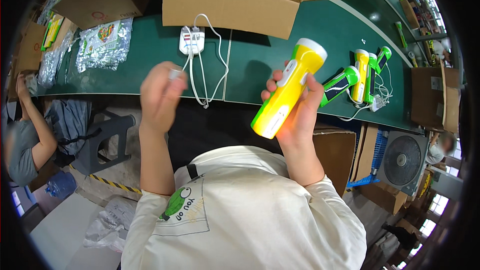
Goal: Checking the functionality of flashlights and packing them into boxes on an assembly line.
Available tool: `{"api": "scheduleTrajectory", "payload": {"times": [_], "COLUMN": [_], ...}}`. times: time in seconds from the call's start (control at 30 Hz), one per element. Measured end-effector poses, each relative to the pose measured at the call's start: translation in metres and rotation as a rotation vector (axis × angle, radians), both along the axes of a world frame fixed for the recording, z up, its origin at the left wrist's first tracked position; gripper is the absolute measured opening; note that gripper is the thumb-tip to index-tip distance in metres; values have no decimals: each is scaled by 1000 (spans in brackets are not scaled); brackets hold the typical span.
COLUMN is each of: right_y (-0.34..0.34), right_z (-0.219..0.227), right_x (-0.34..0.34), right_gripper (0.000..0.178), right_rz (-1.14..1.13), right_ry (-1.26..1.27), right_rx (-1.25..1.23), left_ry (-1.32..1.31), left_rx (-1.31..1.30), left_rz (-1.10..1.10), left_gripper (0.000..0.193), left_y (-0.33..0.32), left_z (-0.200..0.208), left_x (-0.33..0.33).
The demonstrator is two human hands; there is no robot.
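Note:
My right hand [304, 112] is wrapped round a yellow flashlight [295, 80] with a white head and a green tail end. The flashlight tilts with its head up and to the right, and a bright glow shows on its lower side. My left hand [161, 95], slightly blurred, is closed on a small white piece [175, 74] that looks like a cable plug. Just beyond that hand, a white power adapter [192, 41] lies on the green table [250, 60] with several white cables [202, 77] running from it.
An open cardboard box [225, 12] with a yellow flashlight inside stands at the back. Green flashlights [340, 86] and a yellow one [360, 76] lie at right beside tangled cables [382, 97]. Silvery plastic bags [102, 50] lie at left. Another person [27, 140] sits at far left.

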State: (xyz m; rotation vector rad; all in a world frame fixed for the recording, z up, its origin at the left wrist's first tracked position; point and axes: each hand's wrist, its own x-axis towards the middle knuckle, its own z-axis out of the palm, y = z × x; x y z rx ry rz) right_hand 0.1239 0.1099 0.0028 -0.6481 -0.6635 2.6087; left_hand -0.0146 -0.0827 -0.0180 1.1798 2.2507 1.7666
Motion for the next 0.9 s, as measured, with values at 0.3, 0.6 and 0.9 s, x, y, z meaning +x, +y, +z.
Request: {"api": "scheduleTrajectory", "payload": {"times": [0.3,0.6,0.9], "right_y": [-8,-22,-41], "right_z": [4,-33,-15], "right_x": [-18,-19,-18], "right_gripper": [42,67,55], "right_rz": [-300,-497,-580], "right_ry": [62,456,297], "right_rx": [256,973,846], "left_ry": [-55,-514,-618], "left_rx": [-236,61,321], "left_rz": [-181,-207,-108], "left_gripper": [41,48,10], "left_y": [48,69,62], "left_z": [17,-1,-8], "left_x": [37,44,33]}}
